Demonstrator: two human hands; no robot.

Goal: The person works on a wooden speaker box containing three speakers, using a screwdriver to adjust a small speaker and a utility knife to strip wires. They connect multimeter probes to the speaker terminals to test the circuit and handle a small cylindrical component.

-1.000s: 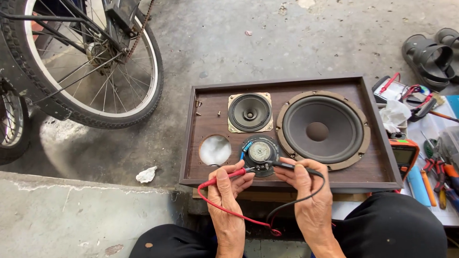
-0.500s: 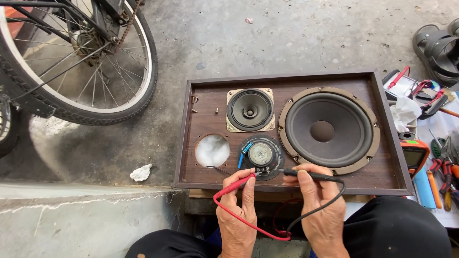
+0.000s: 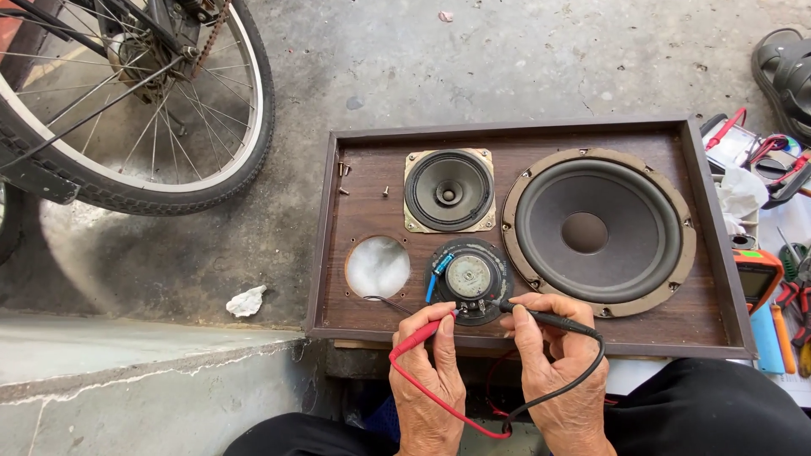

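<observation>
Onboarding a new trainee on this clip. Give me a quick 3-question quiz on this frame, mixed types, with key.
1. True or false: the left hand holds the black probe.
2. Which is out of its hole and lying magnet side up on the speaker cabinet?
A. large woofer
B. midrange driver
C. small tweeter
3. What stands on the concrete at top left?

Key:
1. False; it holds the red probe, and the right hand holds the black one.
2. C, beside the empty round hole.
3. A bicycle wheel.

Bare concrete floor [image 3: 473, 59] beyond cabinet [image 3: 372, 181]; bicycle wheel [image 3: 169, 160] left, tools [image 3: 781, 279] right.
</observation>
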